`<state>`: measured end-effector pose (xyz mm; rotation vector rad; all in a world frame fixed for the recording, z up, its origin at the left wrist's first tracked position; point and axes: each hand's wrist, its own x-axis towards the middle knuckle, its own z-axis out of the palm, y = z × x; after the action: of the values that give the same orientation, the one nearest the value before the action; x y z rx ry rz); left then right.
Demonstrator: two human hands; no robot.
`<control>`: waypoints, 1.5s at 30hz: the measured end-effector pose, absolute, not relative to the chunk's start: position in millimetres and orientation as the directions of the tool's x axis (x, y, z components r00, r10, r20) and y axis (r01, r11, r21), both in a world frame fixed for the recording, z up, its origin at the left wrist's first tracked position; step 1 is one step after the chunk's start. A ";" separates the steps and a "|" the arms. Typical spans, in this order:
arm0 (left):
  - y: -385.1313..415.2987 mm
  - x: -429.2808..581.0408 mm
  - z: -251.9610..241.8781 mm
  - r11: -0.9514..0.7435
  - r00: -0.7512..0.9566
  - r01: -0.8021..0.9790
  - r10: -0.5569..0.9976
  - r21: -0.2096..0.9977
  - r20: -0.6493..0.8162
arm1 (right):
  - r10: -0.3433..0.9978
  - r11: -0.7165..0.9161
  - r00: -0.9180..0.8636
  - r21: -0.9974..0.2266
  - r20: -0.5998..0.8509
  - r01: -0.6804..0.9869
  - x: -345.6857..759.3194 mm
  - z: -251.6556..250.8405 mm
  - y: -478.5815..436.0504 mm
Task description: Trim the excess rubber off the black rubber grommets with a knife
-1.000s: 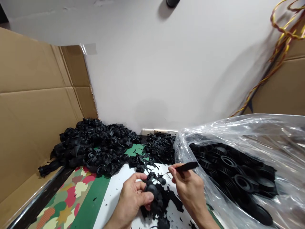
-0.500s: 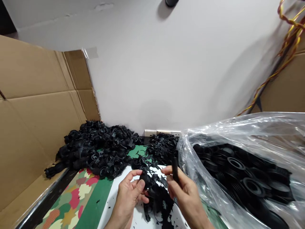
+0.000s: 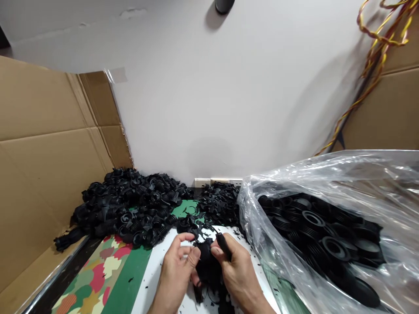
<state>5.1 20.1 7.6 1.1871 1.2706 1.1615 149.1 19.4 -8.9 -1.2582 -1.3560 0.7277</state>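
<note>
My left grip (image 3: 178,265) pinches a black piece (image 3: 205,252), my right grip (image 3: 237,264) a black tool (image 3: 224,247); dark pile (image 3: 131,207) at my ten o'clock.

A pale grey wall (image 3: 209,96) fills the back, softly shadowed, its paint chipped at upper left. Tall cardboard (image 3: 42,174) stands at left. At right, a twisted cord (image 3: 343,117) slants down beside what looks like another cardboard panel (image 3: 386,117).

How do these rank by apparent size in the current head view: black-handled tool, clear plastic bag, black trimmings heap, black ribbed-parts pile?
1. Clear plastic bag
2. Black ribbed-parts pile
3. Black trimmings heap
4. Black-handled tool
Apparent size only; nearness may enlarge the bag.
</note>
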 end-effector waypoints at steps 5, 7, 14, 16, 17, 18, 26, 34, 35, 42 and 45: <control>15.3 1.2 13.3 -0.287 -0.026 0.450 0.943 0.846 0.333 | 0.947 0.236 0.140 -0.923 0.288 0.303 151.2 -3.5 19.7; 12.4 3.8 16.0 -0.314 0.098 0.453 0.948 0.834 0.303 | 0.946 0.272 0.088 -0.913 0.311 0.303 148.2 -6.5 18.7; 12.7 7.8 20.3 -0.223 0.234 0.319 0.960 0.921 0.151 | 0.929 0.299 0.035 -0.805 0.368 0.513 146.7 -10.5 17.4; 14.3 7.8 20.1 -0.240 0.247 0.317 0.955 0.918 0.165 | 0.921 0.267 0.090 -0.782 0.379 0.563 147.9 -6.3 18.9; 15.2 7.9 19.8 -0.245 0.247 0.314 0.954 0.917 0.170 | 0.917 0.248 0.119 -0.780 0.380 0.575 147.7 -4.3 19.8; 15.9 8.0 19.6 -0.244 0.243 0.307 0.955 0.920 0.172 | 0.914 0.232 0.145 -0.782 0.379 0.579 147.0 -2.8 20.8; 11.3 7.1 24.4 -0.178 0.256 0.185 0.958 0.966 0.127 | 0.870 0.136 0.329 -0.820 0.367 0.556 158.4 -3.6 33.7; 18.8 6.3 21.1 -0.133 0.148 -0.028 0.980 0.991 0.135 | 0.886 0.193 0.278 -0.841 0.371 0.505 168.7 -3.4 35.6; 19.4 5.9 20.4 -0.110 0.131 -0.038 0.985 0.993 0.114 | 0.896 0.206 0.253 -0.845 0.366 0.493 168.7 -3.4 34.2; 18.5 7.1 18.6 -0.079 0.055 -0.025 0.995 0.997 0.081 | 0.918 0.310 0.119 -0.871 0.379 0.380 168.2 6.7 19.5; 17.7 7.4 21.3 -0.091 0.046 0.022 0.995 0.996 0.089 | 0.902 0.401 0.000 -0.838 0.432 0.369 162.9 8.4 14.9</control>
<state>7.4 17.7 21.3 1.3142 1.1496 1.2299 162.9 14.9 8.4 -1.1585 -1.5810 0.6188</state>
